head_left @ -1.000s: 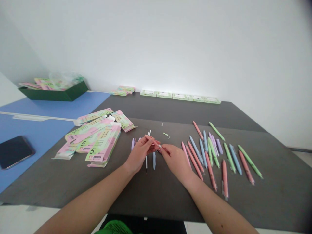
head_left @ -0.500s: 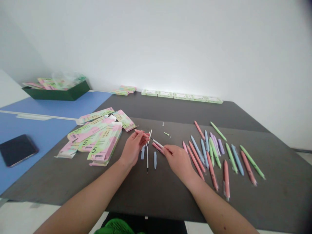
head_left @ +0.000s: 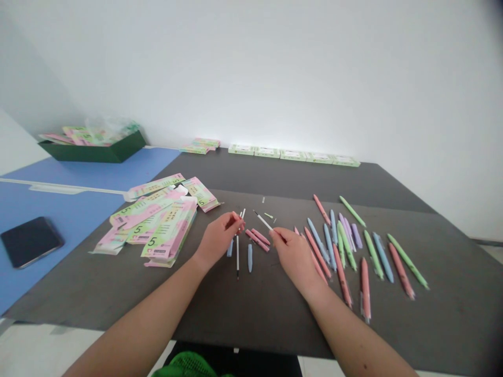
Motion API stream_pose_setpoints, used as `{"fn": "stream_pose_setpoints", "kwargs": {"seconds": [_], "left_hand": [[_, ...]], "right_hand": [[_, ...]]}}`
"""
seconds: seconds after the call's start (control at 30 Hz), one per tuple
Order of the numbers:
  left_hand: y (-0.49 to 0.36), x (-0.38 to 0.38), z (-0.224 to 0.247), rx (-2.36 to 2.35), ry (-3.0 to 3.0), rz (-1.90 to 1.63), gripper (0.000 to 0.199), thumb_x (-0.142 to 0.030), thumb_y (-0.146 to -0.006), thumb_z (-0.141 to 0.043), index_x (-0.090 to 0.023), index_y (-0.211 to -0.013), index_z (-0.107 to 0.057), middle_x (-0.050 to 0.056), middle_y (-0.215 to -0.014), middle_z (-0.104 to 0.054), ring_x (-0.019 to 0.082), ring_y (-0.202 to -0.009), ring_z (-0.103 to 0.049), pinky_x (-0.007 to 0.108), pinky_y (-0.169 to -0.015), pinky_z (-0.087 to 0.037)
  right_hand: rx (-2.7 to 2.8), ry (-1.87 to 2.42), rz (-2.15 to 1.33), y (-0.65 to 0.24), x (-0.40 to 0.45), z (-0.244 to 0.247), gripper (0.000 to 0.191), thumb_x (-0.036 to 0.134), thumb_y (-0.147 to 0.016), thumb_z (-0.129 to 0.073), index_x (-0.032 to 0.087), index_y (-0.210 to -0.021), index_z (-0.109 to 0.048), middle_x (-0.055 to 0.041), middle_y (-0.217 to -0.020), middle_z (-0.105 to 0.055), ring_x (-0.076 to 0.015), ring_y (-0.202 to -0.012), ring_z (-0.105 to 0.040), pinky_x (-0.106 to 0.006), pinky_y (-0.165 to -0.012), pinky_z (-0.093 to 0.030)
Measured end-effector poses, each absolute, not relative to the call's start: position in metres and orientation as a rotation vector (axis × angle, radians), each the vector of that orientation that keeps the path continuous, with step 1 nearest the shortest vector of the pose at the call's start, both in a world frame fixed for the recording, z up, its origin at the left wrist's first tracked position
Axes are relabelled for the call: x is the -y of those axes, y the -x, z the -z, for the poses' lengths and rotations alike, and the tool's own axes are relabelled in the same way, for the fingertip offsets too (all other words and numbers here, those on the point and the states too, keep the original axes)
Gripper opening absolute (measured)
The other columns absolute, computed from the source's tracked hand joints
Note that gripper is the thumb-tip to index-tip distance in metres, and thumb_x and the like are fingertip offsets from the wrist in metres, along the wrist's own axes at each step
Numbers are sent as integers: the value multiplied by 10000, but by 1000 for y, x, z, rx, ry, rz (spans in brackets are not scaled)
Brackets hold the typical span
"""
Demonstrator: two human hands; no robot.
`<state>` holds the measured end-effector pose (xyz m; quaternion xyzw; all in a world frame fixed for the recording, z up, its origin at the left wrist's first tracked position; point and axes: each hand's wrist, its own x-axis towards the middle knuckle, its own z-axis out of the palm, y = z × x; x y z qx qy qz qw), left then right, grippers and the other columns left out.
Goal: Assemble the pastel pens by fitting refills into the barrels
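**Pen refill [head_left: 262, 222] pinched in right hand [head_left: 294, 254]**

Head view: the slim white refill's long axis runs up and left from the right fingertips, so it lies nearer that hand. The curled left hand [head_left: 218, 235] sits just beyond its far end, its hold impossible to tell. Pink pen barrels [head_left: 258, 240] lie between the hands on the dark table [head_left: 220, 309].

Tally, dark table [head_left: 283, 180]: one left hand [head_left: 218, 240], one right hand [head_left: 294, 256].
Centre, one white refill [head_left: 262, 221]; two pink pen barrels [head_left: 257, 240]; two blue pen barrels [head_left: 250, 257]; right of frame, about eighteen pens [head_left: 365, 288]; far edge, five boxes [head_left: 293, 153]; upper left, one green tray [head_left: 92, 153]; far left, one phone [head_left: 31, 242].
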<state>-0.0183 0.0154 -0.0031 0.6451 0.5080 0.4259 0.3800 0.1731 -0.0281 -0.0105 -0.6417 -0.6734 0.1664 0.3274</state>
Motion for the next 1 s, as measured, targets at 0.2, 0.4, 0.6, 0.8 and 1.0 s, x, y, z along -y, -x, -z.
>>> {"fn": "stream_pose_setpoints", "kwargs": {"seconds": [0.2, 0.4, 0.6, 0.8, 1.0], "left_hand": [[19, -16, 4, -1414, -1716, -1071, 205, -383, -795, -574, -219, -694, -646, -9, -681, -653, 173, -660, -570, 254, -642, -363], [18, -15, 1, -1443, -1799, -1045, 220, -385, -818, -547, -213, -721, -644, 2, -775, -685, 171, -713, -591, 253, -693, -388], [18, -10, 2, -1444, -2078, -901, 230, -378, -842, -523, -205, -782, -662, 17, -889, -699, 180, -843, -613, 271, -790, -421], [20, -13, 9, -1495, -2265, -632, 206, -338, -842, -536, -205, -779, -680, 39, -868, -696, 198, -834, -611, 300, -776, -422], [19, -13, 14, -1489, -2380, -569, 215, -346, -852, -529, -208, -802, -687, 46, -837, -690, 204, -822, -594, 309, -767, -397]], "right_hand": [[1718, 1678, -489, -175, 27, 10, 340, 338, -908, -409, 214, -635, -570, 2, -622, -595, -160, -622, -543, -251, -552, -286], [1671, 1665, -506, -177, 24, 11, 325, 349, -899, -406, 210, -665, -583, -3, -631, -603, -162, -632, -538, -256, -564, -280], [1568, 1662, -499, -183, 22, 10, 336, 387, -889, -421, 203, -642, -556, 0, -602, -586, -156, -598, -522, -256, -563, -280], [1575, 1647, -490, -183, 22, 9, 340, 394, -892, -415, 206, -646, -554, -3, -605, -593, -162, -603, -527, -264, -584, -290], [1587, 1633, -484, -183, 22, 10, 343, 395, -895, -416, 206, -640, -546, 1, -601, -588, -161, -608, -531, -263, -584, -293]]}}
